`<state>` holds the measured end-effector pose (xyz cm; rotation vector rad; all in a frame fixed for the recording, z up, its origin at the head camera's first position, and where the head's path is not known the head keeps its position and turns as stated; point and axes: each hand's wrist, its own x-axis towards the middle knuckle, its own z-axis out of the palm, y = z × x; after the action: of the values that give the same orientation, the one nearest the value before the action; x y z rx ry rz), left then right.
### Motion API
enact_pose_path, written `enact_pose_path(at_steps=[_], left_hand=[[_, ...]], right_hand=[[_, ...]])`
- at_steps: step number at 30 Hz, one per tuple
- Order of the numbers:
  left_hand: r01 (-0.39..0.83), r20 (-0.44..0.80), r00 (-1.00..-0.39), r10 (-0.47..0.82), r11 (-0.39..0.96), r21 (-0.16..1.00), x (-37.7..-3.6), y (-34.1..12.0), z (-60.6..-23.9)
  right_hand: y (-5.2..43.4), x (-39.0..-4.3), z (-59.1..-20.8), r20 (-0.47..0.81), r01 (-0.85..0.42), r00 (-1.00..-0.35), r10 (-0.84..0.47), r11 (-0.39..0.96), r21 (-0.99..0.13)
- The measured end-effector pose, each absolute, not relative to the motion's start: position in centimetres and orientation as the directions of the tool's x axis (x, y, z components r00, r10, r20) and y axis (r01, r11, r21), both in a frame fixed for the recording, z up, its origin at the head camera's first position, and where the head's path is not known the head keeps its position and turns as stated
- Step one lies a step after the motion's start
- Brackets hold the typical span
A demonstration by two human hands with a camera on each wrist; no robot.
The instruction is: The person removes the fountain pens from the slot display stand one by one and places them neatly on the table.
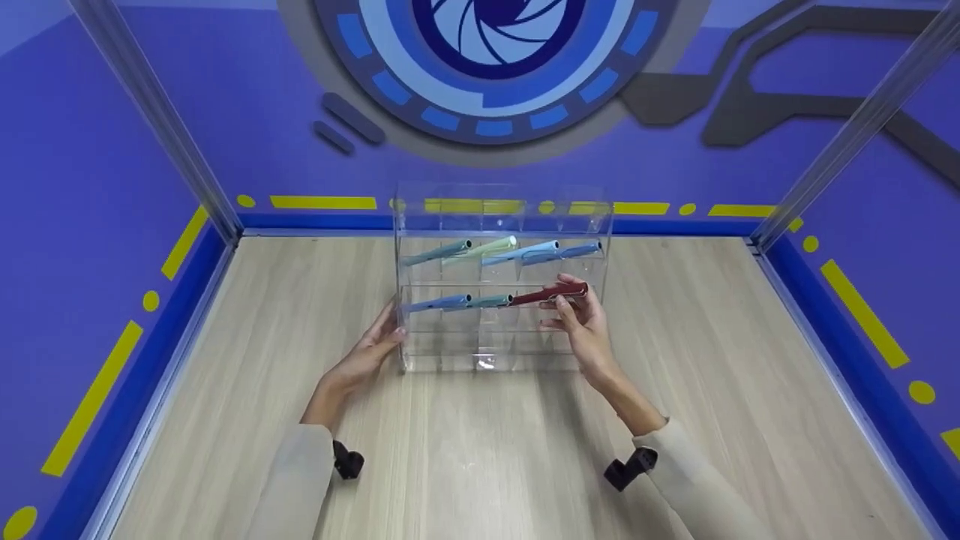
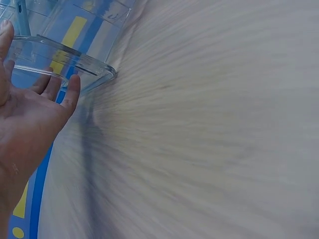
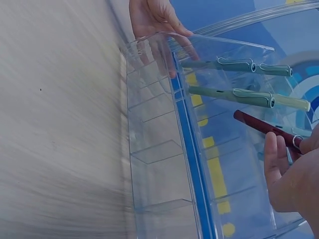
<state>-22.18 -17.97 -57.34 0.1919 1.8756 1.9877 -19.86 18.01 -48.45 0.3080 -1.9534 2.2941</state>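
Note:
A clear acrylic display rack (image 1: 459, 343) stands upright with pens in its tiers. My right hand (image 1: 590, 330) pinches a dark red pen (image 1: 551, 293) between thumb and fingers at the rack's lower row of pens, on the right. In the right wrist view, that red pen (image 3: 261, 123) slants, with its far end free of the fingers. My left hand (image 1: 367, 354) rests against the rack's left side, its fingers (image 2: 71, 94) extended along the clear wall. Beside the red pen, a teal pen (image 1: 491, 301) and a blue pen (image 1: 441, 303) lie in the same row.
On the tier above lie a dark teal pen (image 1: 442, 252), a pale green pen (image 1: 484, 247), a light blue pen (image 1: 525, 252) and a darker blue pen (image 1: 577, 250). A blue patterned wall (image 1: 262, 112) rises behind the wooden table (image 1: 690, 337). Metal posts (image 1: 150, 112) stand at its back corners.

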Motion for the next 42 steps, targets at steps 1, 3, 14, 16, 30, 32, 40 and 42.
enact_pose_path(at_steps=[1,3,14,16,30,32,40,42], left_hand=[[-0.191,-0.168,-0.912,0.375,-0.025,0.981,-22.1,-17.9,-57.3],[-0.190,-0.165,-0.912,0.376,-0.031,0.981,-22.0,-17.9,-57.3],[-0.187,-0.166,-0.906,0.389,-0.017,0.982,-21.9,-18.0,-57.0],[-0.183,-0.160,-0.905,0.395,-0.021,0.983,-22.0,-18.0,-56.9],[-0.202,-0.177,-0.909,0.377,-0.029,0.979,-21.7,-18.0,-57.1],[-0.205,-0.176,-0.911,0.374,-0.039,0.978,-21.7,-18.0,-57.0],[-0.208,-0.182,-0.916,0.358,-0.034,0.978,-21.8,-17.9,-57.0],[-0.206,-0.183,-0.916,0.356,-0.027,0.978,-21.8,-17.9,-57.1]], right_hand=[[18.1,-19.9,-48.4,0.225,-0.216,-0.974,-0.038,-0.172,-0.961],[18.2,-19.9,-48.3,0.225,-0.218,-0.974,-0.021,-0.183,-0.959],[19.3,-19.7,-47.4,0.240,-0.236,-0.971,-0.005,-0.163,-0.958],[19.8,-19.6,-47.3,0.232,-0.228,-0.973,-0.005,-0.157,-0.961],[24.7,-18.6,-48.2,0.174,-0.178,-0.982,0.073,-0.049,-0.983],[25.3,-18.6,-48.5,0.163,-0.167,-0.983,0.088,-0.035,-0.985],[27.2,-18.4,-49.5,0.092,-0.095,-0.985,0.148,-0.019,-0.995],[27.5,-18.4,-49.7,0.078,-0.082,-0.984,0.159,-0.015,-0.997]])
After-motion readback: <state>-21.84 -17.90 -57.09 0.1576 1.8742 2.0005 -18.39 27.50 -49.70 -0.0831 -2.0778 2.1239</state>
